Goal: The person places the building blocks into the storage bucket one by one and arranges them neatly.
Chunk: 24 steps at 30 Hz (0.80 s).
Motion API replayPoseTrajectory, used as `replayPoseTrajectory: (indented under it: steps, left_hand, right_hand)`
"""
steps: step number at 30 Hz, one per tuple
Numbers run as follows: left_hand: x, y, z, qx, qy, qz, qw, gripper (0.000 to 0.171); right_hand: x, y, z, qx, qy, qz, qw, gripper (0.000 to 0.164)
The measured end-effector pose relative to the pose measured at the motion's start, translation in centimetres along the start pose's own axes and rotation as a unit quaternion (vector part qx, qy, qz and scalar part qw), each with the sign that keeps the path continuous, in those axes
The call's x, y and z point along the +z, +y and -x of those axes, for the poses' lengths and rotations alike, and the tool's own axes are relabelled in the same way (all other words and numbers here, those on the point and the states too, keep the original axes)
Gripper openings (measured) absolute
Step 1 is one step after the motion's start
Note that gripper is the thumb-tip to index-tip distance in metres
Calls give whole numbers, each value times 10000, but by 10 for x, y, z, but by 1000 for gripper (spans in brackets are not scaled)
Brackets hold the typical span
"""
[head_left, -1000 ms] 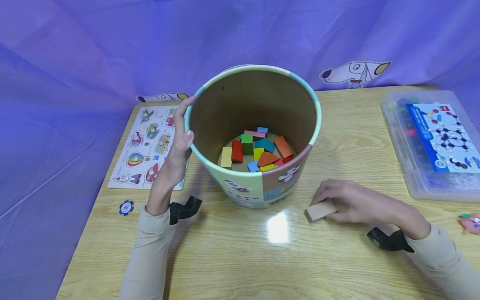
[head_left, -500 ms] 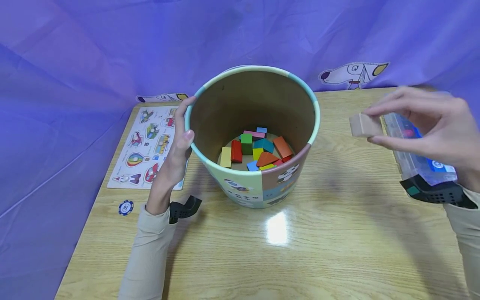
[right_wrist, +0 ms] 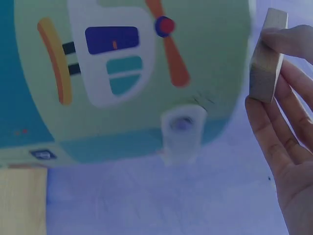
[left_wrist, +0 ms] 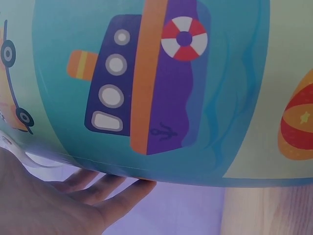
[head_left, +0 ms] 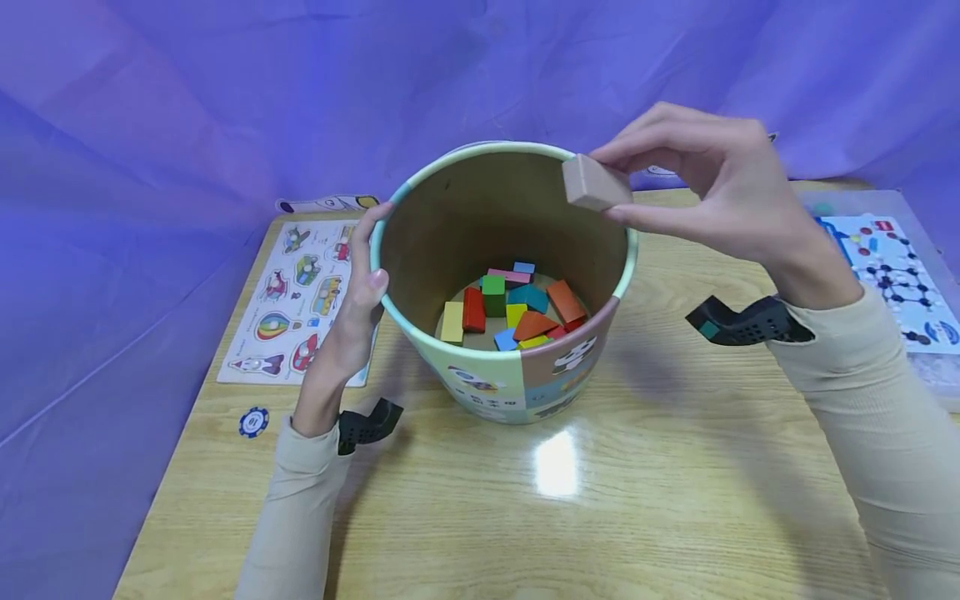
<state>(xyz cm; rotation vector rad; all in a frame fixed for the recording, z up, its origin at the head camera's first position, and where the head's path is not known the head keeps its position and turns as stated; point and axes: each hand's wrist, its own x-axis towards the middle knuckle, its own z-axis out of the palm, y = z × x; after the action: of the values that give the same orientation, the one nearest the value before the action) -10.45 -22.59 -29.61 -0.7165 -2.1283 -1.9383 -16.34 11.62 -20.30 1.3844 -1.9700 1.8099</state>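
My right hand (head_left: 712,179) pinches a plain wooden block (head_left: 592,183) between thumb and fingertips. In the head view the block is above the right back part of the bucket's rim. The right wrist view shows the block (right_wrist: 266,63) beside the bucket's printed outer wall (right_wrist: 205,58). My left hand (head_left: 352,308) rests against the left side of the bucket (head_left: 480,367), its thumb and fingertips spread along the rim. In the left wrist view, the fingers of that hand (left_wrist: 63,205) touch the bucket's edge. Several coloured blocks, among them a green block (head_left: 493,297), lie on the bucket's floor.
At left lie a picture puzzle board (head_left: 288,308) and a blue poker chip (head_left: 253,422). A clear plastic case with a molecule-picture card (head_left: 900,275) lies at the right, partly behind the right arm. Purple cloth (head_left: 480,67) hangs behind the wooden table (head_left: 465,517).
My right hand has lifted the wooden block off the table, then carried it left to the bucket's rim. The left hand keeps its place on the bucket.
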Motion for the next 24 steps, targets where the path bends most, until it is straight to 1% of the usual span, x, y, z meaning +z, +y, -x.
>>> replayPoseTrajectory:
  steps: [3,6,9,13,17,21,24]
  left_hand:
    - [-1,0,1,-27,13,0,10000,84]
    - [-1,-1,2,-72,26,-2,10000,84]
    - [-1,-1,1,-90,25,-10,10000,84]
    - [-2,-2,1,-84,25,-50,9999,83]
    - [-3,-2,0,-71,30,-63,9999,82]
    - [-5,-3,-1,-84,7,-31,10000,82]
    - [-6,-3,-1,-179,-25,75,9998,81]
  right_hand:
    - [5,5,-6,46,-177,167,9997,43]
    - [8,11,-8,57,-280,96,9995,41]
    - [6,16,-6,-20,-340,-57,9994,39]
    - [1,16,-1,-100,-400,40,9991,42]
    - [-6,11,6,-55,-348,67,9994,44]
    - [-13,6,18,3,-142,-115,9998,43]
    - [-20,5,31,88,56,-286,9995,43]
